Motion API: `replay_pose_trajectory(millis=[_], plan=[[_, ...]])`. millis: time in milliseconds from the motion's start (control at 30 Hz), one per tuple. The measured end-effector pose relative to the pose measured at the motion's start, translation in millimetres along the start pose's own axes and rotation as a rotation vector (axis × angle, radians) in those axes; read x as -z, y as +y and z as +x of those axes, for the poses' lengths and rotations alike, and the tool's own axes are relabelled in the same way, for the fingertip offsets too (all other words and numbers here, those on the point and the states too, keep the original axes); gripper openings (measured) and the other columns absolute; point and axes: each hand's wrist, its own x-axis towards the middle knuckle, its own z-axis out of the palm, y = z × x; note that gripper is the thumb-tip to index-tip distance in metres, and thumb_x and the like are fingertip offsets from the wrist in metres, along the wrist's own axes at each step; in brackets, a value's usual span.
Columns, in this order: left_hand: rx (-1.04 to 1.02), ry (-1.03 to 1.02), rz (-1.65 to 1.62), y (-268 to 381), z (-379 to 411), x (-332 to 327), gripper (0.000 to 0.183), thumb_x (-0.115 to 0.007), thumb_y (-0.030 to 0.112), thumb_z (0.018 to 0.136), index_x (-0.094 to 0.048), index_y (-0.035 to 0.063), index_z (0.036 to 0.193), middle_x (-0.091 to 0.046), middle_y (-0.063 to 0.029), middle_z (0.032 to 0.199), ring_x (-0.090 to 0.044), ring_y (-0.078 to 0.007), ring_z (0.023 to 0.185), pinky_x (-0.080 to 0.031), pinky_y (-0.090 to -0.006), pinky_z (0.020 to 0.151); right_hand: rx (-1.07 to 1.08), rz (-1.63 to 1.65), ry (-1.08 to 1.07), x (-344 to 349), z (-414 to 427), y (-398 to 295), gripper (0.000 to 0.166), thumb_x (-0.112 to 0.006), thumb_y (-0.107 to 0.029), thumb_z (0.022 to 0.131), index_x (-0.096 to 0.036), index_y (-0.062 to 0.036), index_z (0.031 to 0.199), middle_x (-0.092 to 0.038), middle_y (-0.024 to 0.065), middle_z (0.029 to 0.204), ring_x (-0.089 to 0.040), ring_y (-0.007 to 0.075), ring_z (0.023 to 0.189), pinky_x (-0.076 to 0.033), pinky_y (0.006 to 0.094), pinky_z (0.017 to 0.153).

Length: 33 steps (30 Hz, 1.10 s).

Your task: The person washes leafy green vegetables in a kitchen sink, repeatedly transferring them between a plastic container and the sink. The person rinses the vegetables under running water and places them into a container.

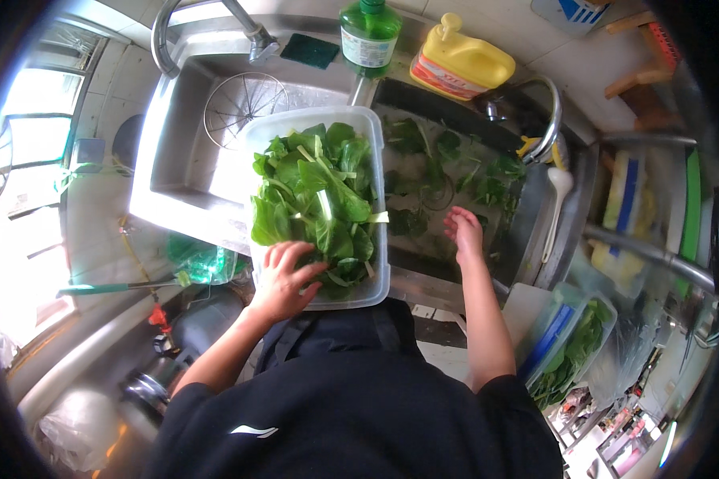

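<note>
A translucent plastic tub (381,251) heaped with green leafy vegetables (329,185) rests on the near rim of a steel double sink, between the basins. My left hand (287,272) lies on the leaves at the tub's near left, fingers spread; whether a leaf is between them cannot be told. My right hand (464,230) is over the right basin (521,263), fingers slightly curled, with nothing visible in it. Loose leaves (407,221) float in that basin's murky water. A round wire strainer (245,111) lies in the left basin (183,161).
Behind the basins are a green scouring pad (309,51), a green bottle (370,42) and a yellow jug (462,63). Faucets (166,42) arch over both sides. A white ladle (556,209) lies on the right rim. Another tub of greens (575,341) stands at the right.
</note>
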Motion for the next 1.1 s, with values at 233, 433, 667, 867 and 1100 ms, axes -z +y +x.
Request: replay_pose_trajectory(millis=[233,433,667,867,1100], plan=[[0.153,-0.133,0.147,-8.3,31.5,-29.2,0.08,-0.08,0.038,0.061,-0.051,0.0288,0.135,-0.015,-0.0226,0.154,-0.012,-0.0495,0.14,-0.015,-0.0638,0.109,0.082,-0.606,0.386,27.2,98.6,20.6,0.065,-0.066,-0.024,0.083,-0.04,-0.0071,0.14,-0.045,0.022,0.134,-0.05,0.0352,0.117,-0.044,0.0472,0.094],[0.152,-0.184,0.213,-12.1,36.2,-41.9,0.075,-0.076,0.043,0.061,-0.056,0.0196,0.13,-0.017,-0.0241,0.153,-0.009,-0.0518,0.139,-0.011,-0.0628,0.111,0.21,-0.556,0.467,4.5,188.1,-14.3,0.101,-0.078,-0.055,0.063,-0.034,-0.0148,0.145,-0.039,0.0302,0.139,-0.044,0.0419,0.126,-0.038,0.0468,0.103],[0.139,-0.178,0.256,-16.3,32.9,-48.4,0.075,-0.075,0.043,0.06,-0.052,0.017,0.126,-0.019,-0.027,0.15,-0.012,-0.0558,0.137,-0.014,-0.0664,0.108,0.037,-0.958,0.107,-135.5,155.6,-74.9,0.119,-0.08,-0.061,0.061,-0.019,-0.008,0.149,-0.018,0.0248,0.152,-0.029,0.044,0.135,-0.035,0.0597,0.103],[0.144,-0.155,0.227,-19.1,33.2,-52.0,0.069,-0.077,0.044,0.058,-0.059,0.0188,0.12,-0.023,-0.0245,0.149,-0.014,-0.0542,0.137,-0.014,-0.0663,0.108,0.06,-0.681,-0.003,-117.0,222.7,-4.4,0.068,-0.073,-0.033,0.079,-0.046,-0.0037,0.134,-0.055,0.0221,0.125,-0.057,0.0342,0.108,-0.05,0.0464,0.082],[0.136,-0.163,0.2,-13.4,36.4,-44.7,0.083,-0.08,0.032,0.054,-0.048,0.0161,0.129,-0.019,-0.0261,0.151,-0.011,-0.0527,0.139,-0.012,-0.0639,0.11,0.241,0.117,-0.153,-7.7,132.7,-42.4,0.042,-0.064,-0.029,0.09,-0.057,-0.0017,0.121,-0.065,0.0171,0.094,-0.063,0.0318,0.077,-0.048,0.0458,0.065]])
